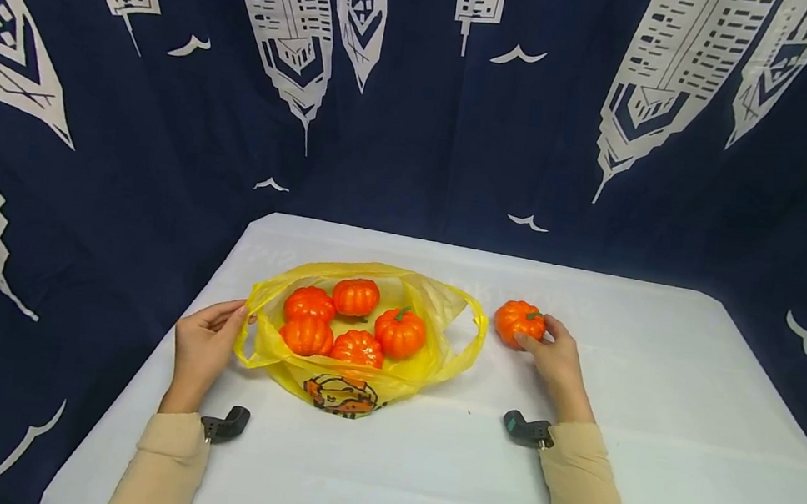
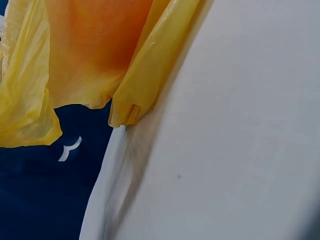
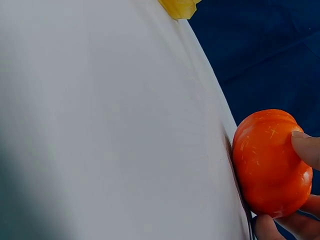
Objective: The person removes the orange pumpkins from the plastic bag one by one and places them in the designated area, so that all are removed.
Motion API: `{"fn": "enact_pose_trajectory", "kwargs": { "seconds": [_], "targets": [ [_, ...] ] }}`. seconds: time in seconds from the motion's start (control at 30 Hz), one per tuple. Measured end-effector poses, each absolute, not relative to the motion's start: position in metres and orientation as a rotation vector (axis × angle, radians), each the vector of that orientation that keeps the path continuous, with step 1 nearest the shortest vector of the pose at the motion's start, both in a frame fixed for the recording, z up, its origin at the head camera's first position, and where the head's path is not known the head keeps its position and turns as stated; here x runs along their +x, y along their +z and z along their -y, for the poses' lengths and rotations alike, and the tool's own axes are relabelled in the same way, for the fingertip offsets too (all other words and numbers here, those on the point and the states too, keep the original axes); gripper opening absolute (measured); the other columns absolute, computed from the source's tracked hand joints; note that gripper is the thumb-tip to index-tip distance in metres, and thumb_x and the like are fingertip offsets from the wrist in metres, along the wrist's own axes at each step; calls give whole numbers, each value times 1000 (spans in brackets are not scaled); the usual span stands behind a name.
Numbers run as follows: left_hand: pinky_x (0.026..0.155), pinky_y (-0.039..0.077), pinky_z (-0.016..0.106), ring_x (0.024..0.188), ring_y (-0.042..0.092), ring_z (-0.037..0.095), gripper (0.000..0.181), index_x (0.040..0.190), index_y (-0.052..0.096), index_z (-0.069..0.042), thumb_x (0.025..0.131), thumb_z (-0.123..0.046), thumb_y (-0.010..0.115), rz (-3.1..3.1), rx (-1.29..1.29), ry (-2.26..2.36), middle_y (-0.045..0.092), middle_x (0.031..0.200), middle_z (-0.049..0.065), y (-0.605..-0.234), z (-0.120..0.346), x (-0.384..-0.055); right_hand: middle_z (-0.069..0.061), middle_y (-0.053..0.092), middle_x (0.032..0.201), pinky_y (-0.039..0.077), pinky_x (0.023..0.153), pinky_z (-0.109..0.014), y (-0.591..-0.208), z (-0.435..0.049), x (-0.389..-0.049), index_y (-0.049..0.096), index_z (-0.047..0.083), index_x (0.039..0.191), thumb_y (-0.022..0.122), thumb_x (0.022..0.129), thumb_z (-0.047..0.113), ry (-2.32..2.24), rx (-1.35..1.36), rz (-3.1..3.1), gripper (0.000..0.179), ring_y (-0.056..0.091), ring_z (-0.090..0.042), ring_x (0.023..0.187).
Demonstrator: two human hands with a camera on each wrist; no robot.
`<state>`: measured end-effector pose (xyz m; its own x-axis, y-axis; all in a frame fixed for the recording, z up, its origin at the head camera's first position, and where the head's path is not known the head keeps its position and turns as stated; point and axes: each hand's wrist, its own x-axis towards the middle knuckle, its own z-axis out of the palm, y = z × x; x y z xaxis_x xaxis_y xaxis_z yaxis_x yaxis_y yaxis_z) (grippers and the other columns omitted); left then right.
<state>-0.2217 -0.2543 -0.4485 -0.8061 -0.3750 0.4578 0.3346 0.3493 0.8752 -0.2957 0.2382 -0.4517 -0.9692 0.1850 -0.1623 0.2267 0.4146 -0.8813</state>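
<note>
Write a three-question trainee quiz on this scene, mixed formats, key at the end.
1. Count: in the head view, how many orange pumpkins show inside the yellow bag?
2. True or false: the left hand holds the bag.
3. Multiple choice: what does the right hand hold?
A) The bag
B) A pumpkin outside the bag
C) Nothing

Key: 1. Five; 2. True; 3. B
</note>
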Motion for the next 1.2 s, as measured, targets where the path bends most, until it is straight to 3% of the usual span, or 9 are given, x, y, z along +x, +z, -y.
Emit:
{"fn": "enact_pose_trajectory", "kwargs": {
  "seconds": [0.33,0.57,0.93,1.07,1.2],
  "targets": [
    [65,56,9,71,70,-6,19,107,74,8,92,-3,71,2012,21,-1526,72,97,31,-448,256,-221,-23,16,166,33,117,-59,-432,-237,-288,7,1,160,61,98,27,-1513,413,-2684,86,28,-45,148],
    [65,56,9,71,69,-7,17,105,75,8,92,-3,71,2005,7,-1503,73,93,32,-446,258,-221,-23,30,161,40,113,-58,-399,-224,-275,19,3,159,63,97,26,-1530,359,-2832,79,36,-42,146],
    [65,55,9,71,70,-7,19,107,74,8,91,-2,71,2008,14,-1518,73,96,31,-450,258,-222,-18,51,148,41,115,-51,-354,-196,-245,42,5,150,67,97,23,-1691,96,-2951,61,49,-34,136],
    [66,56,9,73,71,-5,19,107,74,8,91,-3,71,1998,-7,-1510,73,97,31,-449,258,-223,-16,53,145,48,110,-38,-349,-183,-241,48,4,145,68,96,18,-1746,-53,-2883,55,53,-31,132],
    [65,56,9,72,71,-6,18,105,74,8,92,-3,71,1993,-13,-1504,73,94,31,-447,259,-223,-16,55,143,55,91,-17,-351,-169,-238,50,3,142,69,95,16,-1790,-145,-2762,52,56,-32,129]
  ]
}}
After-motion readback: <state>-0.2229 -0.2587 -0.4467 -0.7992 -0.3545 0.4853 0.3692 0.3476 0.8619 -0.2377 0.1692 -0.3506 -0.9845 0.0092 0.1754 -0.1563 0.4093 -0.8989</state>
